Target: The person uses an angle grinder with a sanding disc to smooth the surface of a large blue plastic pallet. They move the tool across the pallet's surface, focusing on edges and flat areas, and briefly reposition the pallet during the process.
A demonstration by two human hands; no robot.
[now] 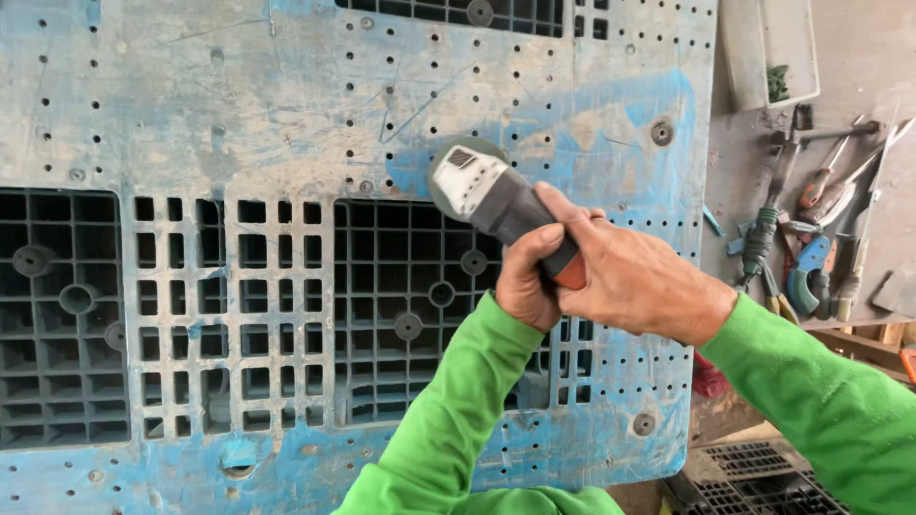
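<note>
A large blue plastic pallet, dusty and scuffed, fills most of the head view, with open grid sections across its middle. Both my hands grip an angle grinder with a grey head and dark body. My left hand wraps the rear of the body from below. My right hand covers the handle from the right, over an orange part. The grinder's round disc presses on the pallet's surface just above the central grid opening, where the blue looks cleaner. Green sleeves cover both my arms.
To the right, a worn bench carries several hand tools: pliers, cutters and screwdrivers. A pale tray stands at the top right. Another dark grid piece lies at the bottom right.
</note>
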